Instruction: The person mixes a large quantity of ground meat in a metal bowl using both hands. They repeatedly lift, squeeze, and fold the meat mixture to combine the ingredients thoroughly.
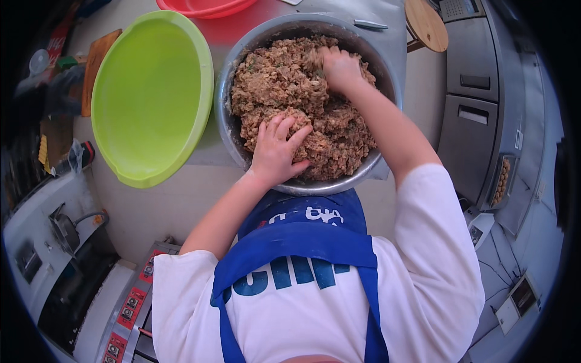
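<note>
A large stainless steel bowl (347, 183) holds a heap of coarse brown minced mixture (272, 86) with green flecks, which looks like seasoned ground meat. My left hand (279, 152) lies on the near left part of the heap, fingers spread and pressed against its surface. Deeper in the bowl, toward the far right, my right hand (340, 68) has its fingers curled around a clump of the mixture. Motion blurs that hand, and its fingertips are partly hidden.
A lime green plastic basin (150, 100) stands left of the bowl, overlapping the metal table's (308, 7) edge. A red basin (206, 8) sits behind. A metal utensil handle (370, 24) lies by the far rim. Right of the table are a wooden stool (426, 25) and steel refrigerator (470, 109).
</note>
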The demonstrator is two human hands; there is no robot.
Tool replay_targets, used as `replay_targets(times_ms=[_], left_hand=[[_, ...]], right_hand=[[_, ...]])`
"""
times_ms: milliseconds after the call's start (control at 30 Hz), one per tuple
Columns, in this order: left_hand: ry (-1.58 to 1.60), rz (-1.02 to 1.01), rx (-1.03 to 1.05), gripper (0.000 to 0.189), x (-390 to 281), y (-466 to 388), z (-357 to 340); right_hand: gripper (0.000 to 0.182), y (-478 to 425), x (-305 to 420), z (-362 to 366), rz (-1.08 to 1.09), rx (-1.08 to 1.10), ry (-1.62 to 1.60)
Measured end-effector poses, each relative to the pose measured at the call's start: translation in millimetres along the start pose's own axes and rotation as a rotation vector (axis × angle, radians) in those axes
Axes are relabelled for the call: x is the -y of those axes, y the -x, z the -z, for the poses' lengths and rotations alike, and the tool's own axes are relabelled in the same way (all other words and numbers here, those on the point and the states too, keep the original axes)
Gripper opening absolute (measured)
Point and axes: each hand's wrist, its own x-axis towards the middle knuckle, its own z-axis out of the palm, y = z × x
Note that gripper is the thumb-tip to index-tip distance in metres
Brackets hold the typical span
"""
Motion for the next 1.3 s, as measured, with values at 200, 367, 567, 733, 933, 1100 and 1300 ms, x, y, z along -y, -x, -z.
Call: replay_targets(times_ms=[200,367,567,733,933,1100,1300], left_hand=[[-0.047,0.065,0.092,0.103,-20,14,16],[-0.136,-0.029,0.116,0.101,12,-23,11],[-0.219,0.002,0.236,0.077,29,-92,11],[-0.26,0.141,0.362,0.066,26,-166,11],[-0.319,0.172,0.337,0.044,33,-233,-15],[-0.318,0.214,0.32,0.06,39,-250,-30],[-0.173,0.071,0.277,0.087,23,-166,16]], right_hand=[[0.028,-25,-7,-13,-0.069,-0.012,-0.112],[0.042,23,-10,-8,0.192,-0.161,-0.067],[0.064,78,-19,17,0.229,-0.065,-0.169],[0.067,114,-23,18,0.13,-0.206,-0.189],[0.053,162,-10,24,0.058,-0.215,-0.386],[0.059,209,20,27,0.017,-0.072,-0.727],[0.066,250,18,32,-0.484,0.262,-1.792]])
